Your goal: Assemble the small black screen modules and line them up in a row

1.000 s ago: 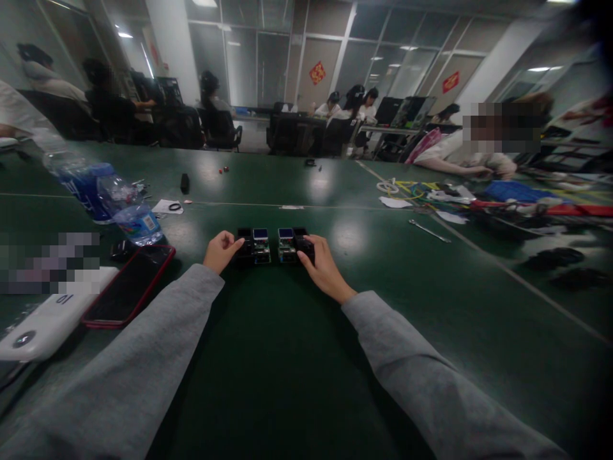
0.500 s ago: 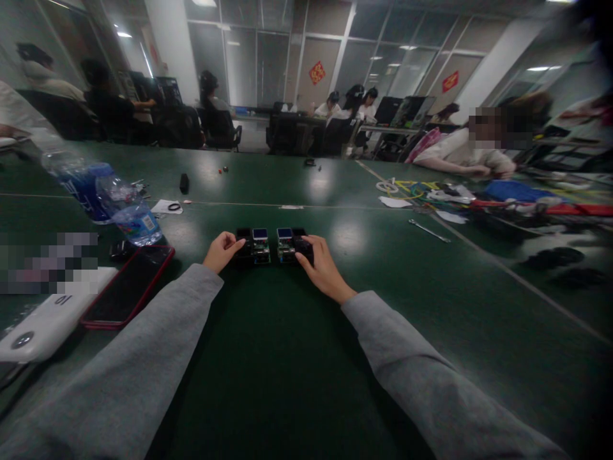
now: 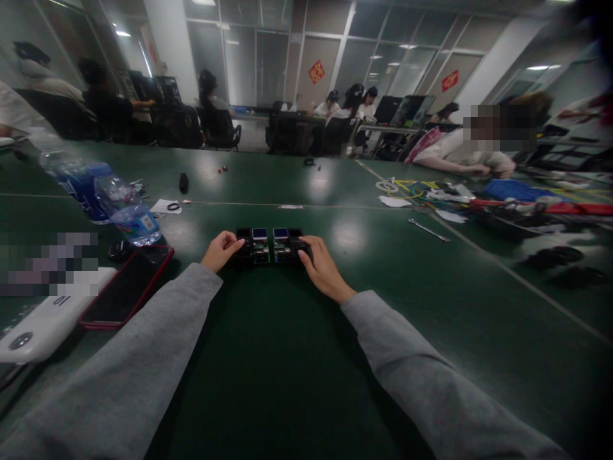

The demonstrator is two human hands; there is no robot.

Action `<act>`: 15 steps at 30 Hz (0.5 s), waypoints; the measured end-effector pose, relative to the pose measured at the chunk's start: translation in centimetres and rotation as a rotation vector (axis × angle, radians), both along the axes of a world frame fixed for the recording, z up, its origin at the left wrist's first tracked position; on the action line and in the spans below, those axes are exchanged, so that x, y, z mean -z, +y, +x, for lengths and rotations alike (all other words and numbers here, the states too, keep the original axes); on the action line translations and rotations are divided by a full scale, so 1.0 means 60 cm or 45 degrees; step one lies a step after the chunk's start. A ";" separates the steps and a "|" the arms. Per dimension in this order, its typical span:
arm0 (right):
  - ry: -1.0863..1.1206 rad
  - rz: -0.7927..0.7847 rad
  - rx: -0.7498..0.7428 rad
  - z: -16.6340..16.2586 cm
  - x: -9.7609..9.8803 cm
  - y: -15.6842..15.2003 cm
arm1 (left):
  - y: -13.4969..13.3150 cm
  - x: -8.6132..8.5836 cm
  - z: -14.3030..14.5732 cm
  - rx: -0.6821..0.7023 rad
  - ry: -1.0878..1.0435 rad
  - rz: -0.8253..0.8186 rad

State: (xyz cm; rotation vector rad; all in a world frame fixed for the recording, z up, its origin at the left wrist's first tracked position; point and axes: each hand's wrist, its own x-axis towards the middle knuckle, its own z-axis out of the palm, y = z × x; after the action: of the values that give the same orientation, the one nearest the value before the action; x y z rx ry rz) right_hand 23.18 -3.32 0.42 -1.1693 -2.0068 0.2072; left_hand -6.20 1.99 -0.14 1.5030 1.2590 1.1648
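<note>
Two small black electronic modules, each with a little screen and a bare circuit board, stand side by side on the green table (image 3: 268, 358). A narrow gap separates the left module (image 3: 260, 246) from the right module (image 3: 281, 246). My left hand (image 3: 221, 250) is closed on the outer black part of the left one, thumb in front. Around the outer end of the right one, my right hand (image 3: 322, 265) is closed with thumb and fingers. The fingers behind both modules are partly hidden.
To the left are a red-edged phone (image 3: 128, 287), a white power bank (image 3: 57, 313) and two plastic bottles (image 3: 136, 220). A wrench (image 3: 428, 230) lies to the right, before tangled cables (image 3: 416, 188). A person (image 3: 460, 150) leans on the table at far right.
The right module has shifted slightly left, narrowing the gap between the two. My right hand's fingers have moved a little on it; my left hand has barely moved.
</note>
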 end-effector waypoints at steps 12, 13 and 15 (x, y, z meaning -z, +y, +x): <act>-0.022 0.044 0.057 -0.001 0.002 0.001 | -0.002 -0.002 0.004 -0.002 -0.022 -0.016; -0.026 0.047 0.063 -0.001 0.002 0.001 | -0.003 -0.004 0.004 -0.005 -0.030 -0.028; -0.034 0.057 0.077 -0.001 0.002 0.002 | -0.004 -0.007 0.006 -0.025 -0.041 -0.052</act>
State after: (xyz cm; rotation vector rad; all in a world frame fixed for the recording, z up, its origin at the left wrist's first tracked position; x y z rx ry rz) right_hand 23.10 -3.22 0.29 -1.2079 -1.9861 0.1161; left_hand -5.82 1.74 0.28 1.4397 1.2708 1.1646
